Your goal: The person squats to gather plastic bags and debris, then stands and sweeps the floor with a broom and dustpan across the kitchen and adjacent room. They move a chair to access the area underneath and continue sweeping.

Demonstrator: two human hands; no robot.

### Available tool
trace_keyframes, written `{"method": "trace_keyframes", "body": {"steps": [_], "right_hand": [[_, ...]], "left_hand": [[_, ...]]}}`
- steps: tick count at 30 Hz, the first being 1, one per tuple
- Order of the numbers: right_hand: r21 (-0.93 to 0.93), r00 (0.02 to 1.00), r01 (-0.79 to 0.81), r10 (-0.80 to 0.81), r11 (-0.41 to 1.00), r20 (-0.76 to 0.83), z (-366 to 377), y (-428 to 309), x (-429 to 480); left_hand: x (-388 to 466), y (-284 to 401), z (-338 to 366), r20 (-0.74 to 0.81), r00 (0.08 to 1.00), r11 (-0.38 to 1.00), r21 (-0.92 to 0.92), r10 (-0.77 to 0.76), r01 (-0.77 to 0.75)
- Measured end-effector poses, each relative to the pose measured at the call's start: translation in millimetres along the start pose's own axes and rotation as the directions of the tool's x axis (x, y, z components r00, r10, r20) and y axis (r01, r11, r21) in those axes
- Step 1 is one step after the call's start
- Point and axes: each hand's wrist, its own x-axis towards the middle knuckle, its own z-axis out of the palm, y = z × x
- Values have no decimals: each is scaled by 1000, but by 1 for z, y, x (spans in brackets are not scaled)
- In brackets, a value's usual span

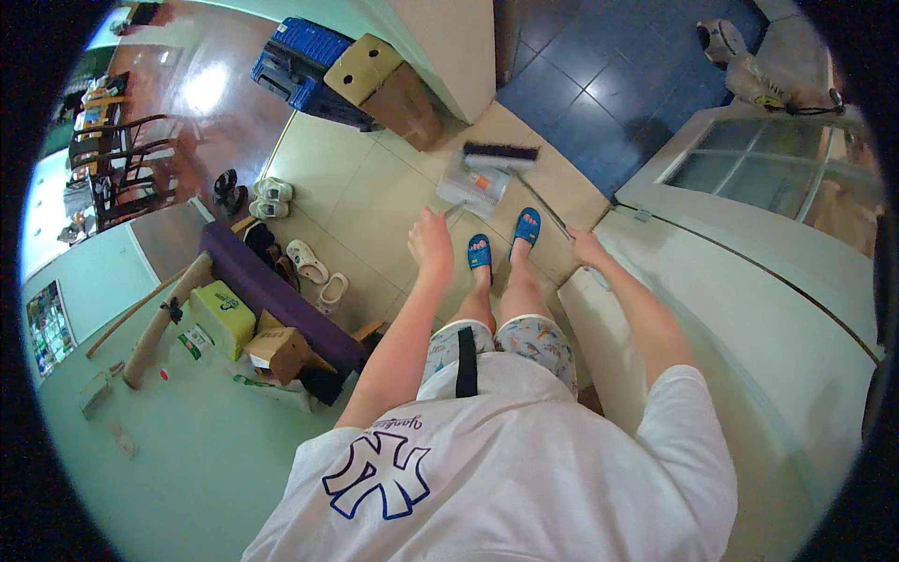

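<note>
My left hand (430, 242) is closed around the handle of a pale, translucent dustpan (472, 188), which stands at the floor in front of my feet. An orange label shows on the dustpan. In my right hand (584, 246) I grip the metal handle of a broom (502, 153) with dark bristles and a light head. The broom head lies against the far edge of the dustpan, over the tiles. Both tools are just beyond my blue slippers (480, 251).
A blue suitcase (302, 67) and a tall cardboard box (400, 102) stand by the wall ahead. Shoes (306, 261) sit on the left beside a purple bench (281, 295) bearing boxes. A white door (744, 232) is at right; blue tiles (583, 70) lie beyond.
</note>
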Motion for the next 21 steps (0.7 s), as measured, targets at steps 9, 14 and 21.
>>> {"method": "trace_keyframes", "body": {"steps": [9, 14, 21], "right_hand": [[87, 995, 98, -98, 991, -7, -79, 6, 8], [-25, 988, 59, -55, 998, 146, -51, -3, 24], [159, 968, -148, 110, 976, 226, -106, 8, -82]], "left_hand": [[-10, 7, 1, 0, 999, 999, -22, -40, 40], [-14, -2, 6, -27, 999, 998, 54, -23, 24], [-74, -70, 10, 43, 997, 996, -42, -71, 73]]}}
